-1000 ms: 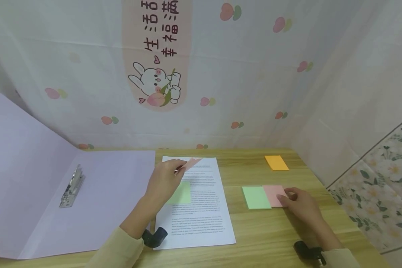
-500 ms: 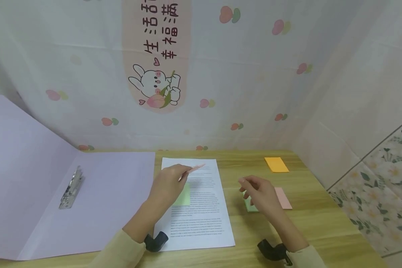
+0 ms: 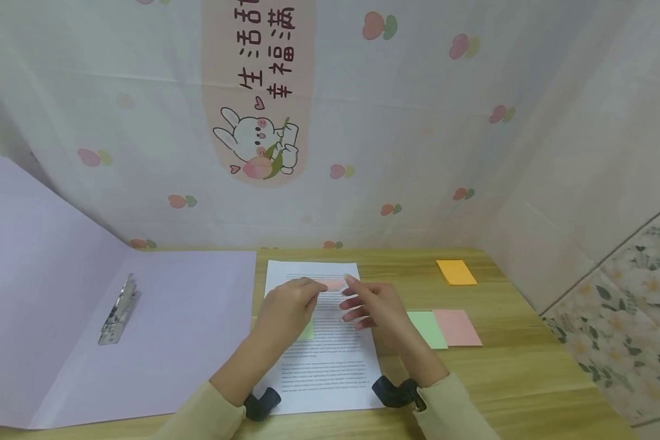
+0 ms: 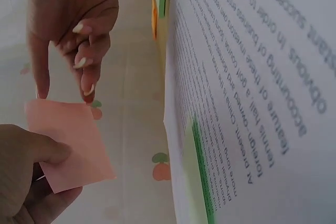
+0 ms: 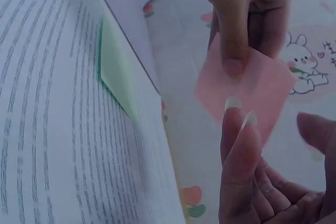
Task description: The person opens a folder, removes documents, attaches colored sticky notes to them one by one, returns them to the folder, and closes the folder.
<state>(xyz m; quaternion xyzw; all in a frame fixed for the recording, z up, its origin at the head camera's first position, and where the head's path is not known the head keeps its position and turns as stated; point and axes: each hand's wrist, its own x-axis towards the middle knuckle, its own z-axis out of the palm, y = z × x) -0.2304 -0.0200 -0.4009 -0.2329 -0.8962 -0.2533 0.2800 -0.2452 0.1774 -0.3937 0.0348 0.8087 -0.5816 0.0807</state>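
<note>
My left hand pinches a pink sticky note between thumb and fingers, held up over the far part of a printed sheet. My right hand is at the note's other side, thumb apart from the fingers. In the right wrist view its fingertips overlap the note's lower edge, with nothing gripped. A light green sticky note lies on the sheet, mostly behind my left hand in the head view.
Right of the sheet, a green sticky pad and a pink pad lie side by side. Farther back is an orange pad. On the left, a purple folder lies opened, its metal clip inside. A patterned curtain hangs behind the table.
My right hand has left the pink pad, passed over the green pad and come left to the pink note. My left hand keeps its pinch, the note now turned flatter.
</note>
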